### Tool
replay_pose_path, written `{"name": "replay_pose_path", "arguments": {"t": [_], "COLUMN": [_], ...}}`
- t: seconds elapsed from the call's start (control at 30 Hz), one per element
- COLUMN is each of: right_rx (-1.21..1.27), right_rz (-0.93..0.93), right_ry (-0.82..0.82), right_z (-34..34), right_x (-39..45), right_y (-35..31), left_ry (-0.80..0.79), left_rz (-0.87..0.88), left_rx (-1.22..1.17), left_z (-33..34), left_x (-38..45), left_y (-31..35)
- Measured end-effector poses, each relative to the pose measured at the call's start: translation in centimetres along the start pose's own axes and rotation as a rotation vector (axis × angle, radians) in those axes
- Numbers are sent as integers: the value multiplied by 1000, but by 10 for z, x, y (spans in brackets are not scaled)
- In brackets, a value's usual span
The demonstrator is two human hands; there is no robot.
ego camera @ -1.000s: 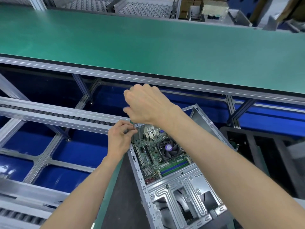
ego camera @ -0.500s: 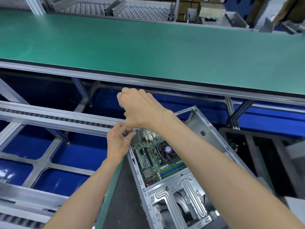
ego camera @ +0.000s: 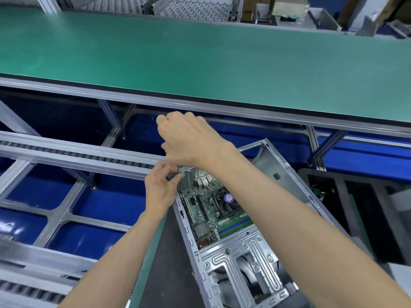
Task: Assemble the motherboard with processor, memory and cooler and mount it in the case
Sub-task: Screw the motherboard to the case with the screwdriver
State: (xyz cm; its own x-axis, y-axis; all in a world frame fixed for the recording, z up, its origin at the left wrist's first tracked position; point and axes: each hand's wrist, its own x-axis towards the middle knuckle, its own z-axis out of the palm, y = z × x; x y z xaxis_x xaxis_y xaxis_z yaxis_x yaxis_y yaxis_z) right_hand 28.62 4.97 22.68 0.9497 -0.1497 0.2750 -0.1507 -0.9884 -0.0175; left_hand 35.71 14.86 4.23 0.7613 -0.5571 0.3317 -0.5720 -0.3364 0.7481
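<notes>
Holding at the far left corner of the case [ego camera: 289, 190], both hands are where they were a second ago, and that is the story here: almost nothing has shifted. The right hand [ego camera: 189, 141] sits fisted above the corner, closed around something I cannot see from this side; going by the thin shaft [ego camera: 177, 169] that drops from under it, I judge it to be a screwdriver. The left hand [ego camera: 160, 190] is pinched shut just beneath, fingertips [ego camera: 178, 175] closed on that shaft right at the case rim, steadying it. Compared with the earlier views, the hands have crept a touch closer together and the left pinch has tightened in under the right fist; the case has not budged on the bench [ego camera: 164, 263].

What that means: the motherboard [ego camera: 206, 210] is already lying inside the case, at its far end, with the cooler [ego camera: 224, 202] seated on it and blue memory slots [ego camera: 235, 225] along its near edge. So the assembly half looks done, and this reads as the fastening stage, one screw at the board's far left corner. Whether the screw has bitten yet, I cannot tell; the hands cover it.

Writing now. The cooler's fan carries a round purple label [ego camera: 229, 197] on its hub, but the print is too small to read. A white sticker at the cooler's near edge is equally illegible. Cardboard boxes [ego camera: 287, 7] far beyond the green conveyor belt [ego camera: 200, 58] show no readable markings.
</notes>
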Motion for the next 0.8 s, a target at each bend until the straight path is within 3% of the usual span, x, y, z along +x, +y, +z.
{"name": "replay_pose_path", "arguments": {"t": [0.23, 0.4, 0.57, 0.7, 0.8], "right_rx": [119, -16, 137, 39, 67], "right_rz": [-70, 27, -50, 46, 31], "right_ry": [-99, 41, -63, 45, 21], "right_z": [0, 6, 2, 4, 4], "right_x": [8, 10, 11, 6, 4], "right_y": [-1, 1, -1, -6, -5], "left_ry": [23, -10, -8, -15, -11], "left_rz": [-37, -25, -68, -27, -46], "left_rx": [-22, -40, -28, 7, 8], "left_z": [1, 1, -1, -2, -3], "left_x": [1, 0, 1, 2, 0], "left_y": [-2, 1, 2, 3, 3]}}
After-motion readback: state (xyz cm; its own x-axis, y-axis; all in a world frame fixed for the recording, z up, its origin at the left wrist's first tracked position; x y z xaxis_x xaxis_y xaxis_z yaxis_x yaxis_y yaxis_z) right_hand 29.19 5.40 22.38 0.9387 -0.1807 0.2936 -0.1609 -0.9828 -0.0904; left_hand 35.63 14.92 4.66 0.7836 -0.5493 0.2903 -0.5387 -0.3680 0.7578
